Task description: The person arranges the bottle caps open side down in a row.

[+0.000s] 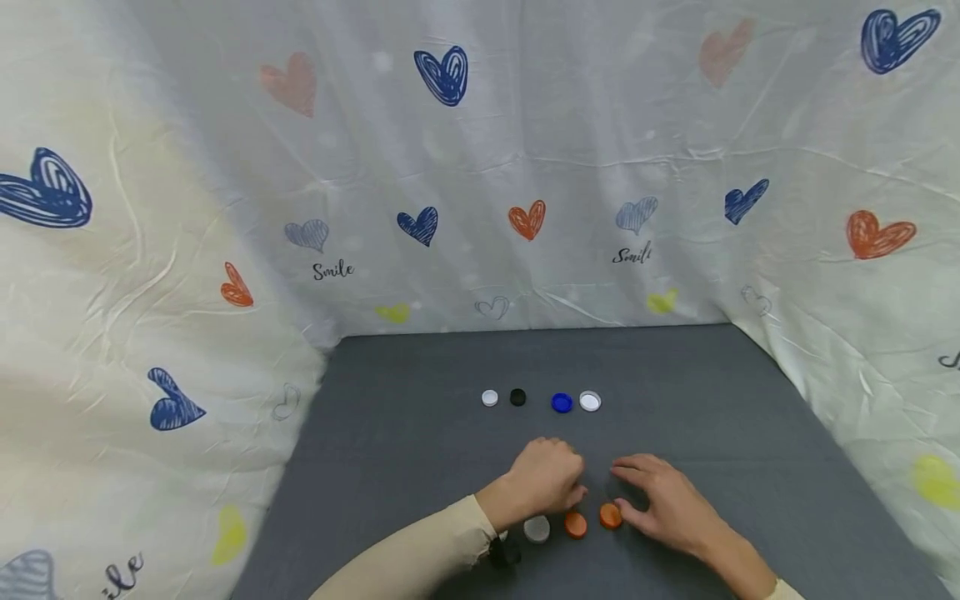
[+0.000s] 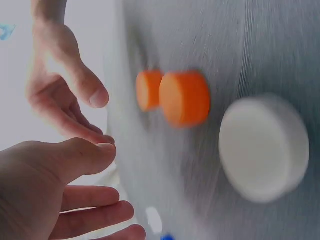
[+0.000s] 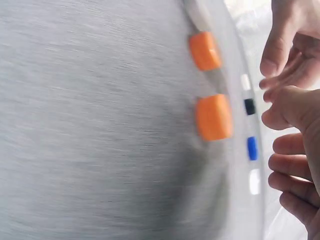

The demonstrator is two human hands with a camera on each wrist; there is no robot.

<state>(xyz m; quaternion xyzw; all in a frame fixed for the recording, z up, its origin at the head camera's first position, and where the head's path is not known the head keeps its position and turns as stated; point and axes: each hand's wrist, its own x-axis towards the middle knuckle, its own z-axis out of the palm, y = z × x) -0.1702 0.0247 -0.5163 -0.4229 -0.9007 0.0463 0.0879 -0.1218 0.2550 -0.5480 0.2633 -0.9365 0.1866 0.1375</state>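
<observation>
In the head view my left hand [image 1: 542, 477] hovers over the near middle of the table, beside two orange round caps. Its fingers look loosely bent in the left wrist view, with nothing between them. Opposite it, my right hand [image 1: 667, 507] has its fingers spread and holds nothing; the thumb tip is right at the right orange cap [image 1: 611, 516]. The left orange cap [image 1: 576, 525] lies close by, below my left hand. A larger white round cap [image 1: 537, 529] sits further left, near the left wrist. My left forearm partly hides what lies there.
Across the grey table [image 1: 405, 417], a row stands further back: a small white cap [image 1: 490, 398], a black cap [image 1: 517, 397], a blue cap [image 1: 562, 403] and a white cap [image 1: 590, 402]. A heart-printed cloth [image 1: 465, 167] hangs behind and at both sides.
</observation>
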